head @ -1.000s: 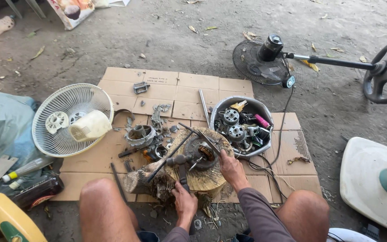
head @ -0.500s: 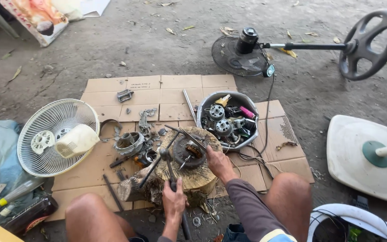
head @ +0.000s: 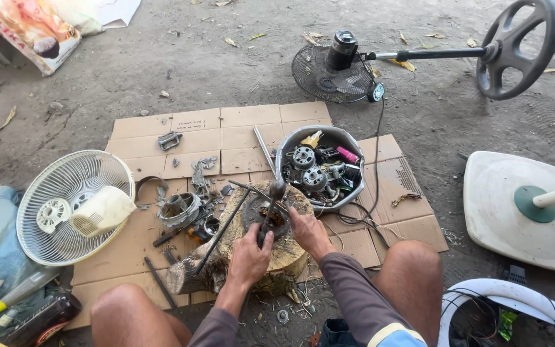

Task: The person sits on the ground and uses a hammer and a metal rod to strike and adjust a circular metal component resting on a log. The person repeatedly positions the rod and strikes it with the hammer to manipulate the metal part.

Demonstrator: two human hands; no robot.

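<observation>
The left hand is closed around the dark handle of a hammer whose head stands over a round motor part seated on a wooden stump; the right hand presses down on the right side of that part, fingers bent over its rim, steadying it rather than gripping a tool. Long thin metal rods lean across the stump from the near left. By the look of things the stripping is well along: loose casings and brackets lie scattered on the cardboard sheet to the left, and a metal bowl just beyond the stump is already full of motor cores and wires, while the piece on the stump is not yet apart. Room is tight near the stump, hemmed by knees, rods and the bowl; the far cardboard is more open. A white fan guard sits at left, a fan base at right.
</observation>
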